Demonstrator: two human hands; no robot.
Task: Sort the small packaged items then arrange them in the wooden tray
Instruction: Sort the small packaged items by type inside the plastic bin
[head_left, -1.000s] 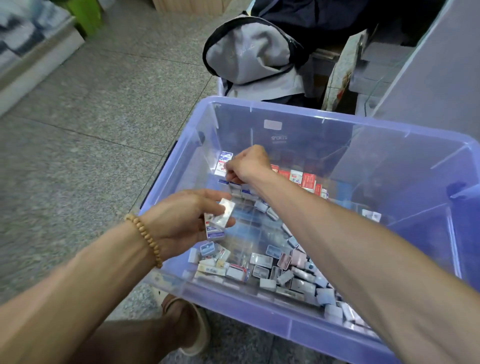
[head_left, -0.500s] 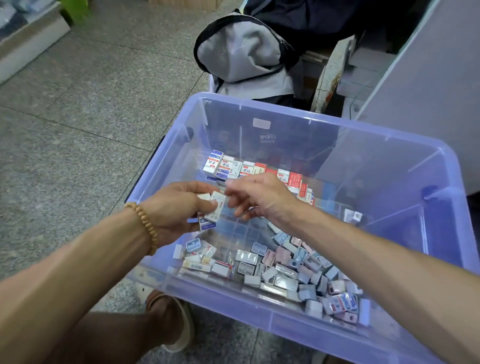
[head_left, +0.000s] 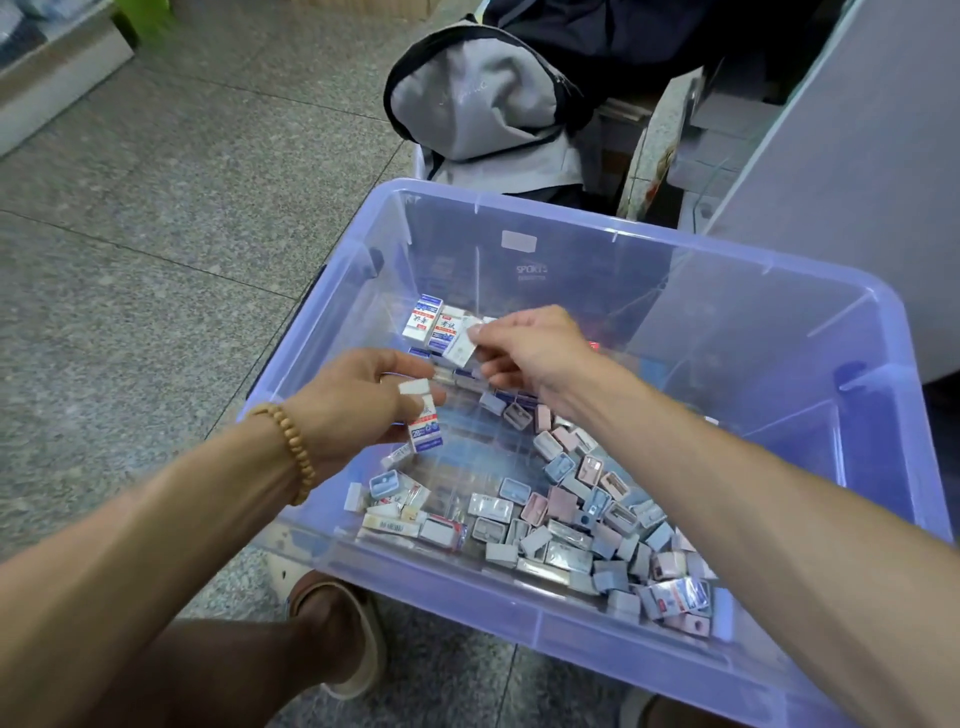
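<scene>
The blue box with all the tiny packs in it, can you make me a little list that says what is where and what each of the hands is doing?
container: translucent blue plastic bin on a speckled stone floor
standing row: white-and-blue packs upright along the bin's far side
loose pile: small packs, grey, pink and blue, at the near side
left hand: holds white-and-blue packs
right hand: pinches one white pack beside the standing row
wrist: wooden bead bracelet on the left arm
behind bin: grey backpack
wooden tray: not in view
</scene>
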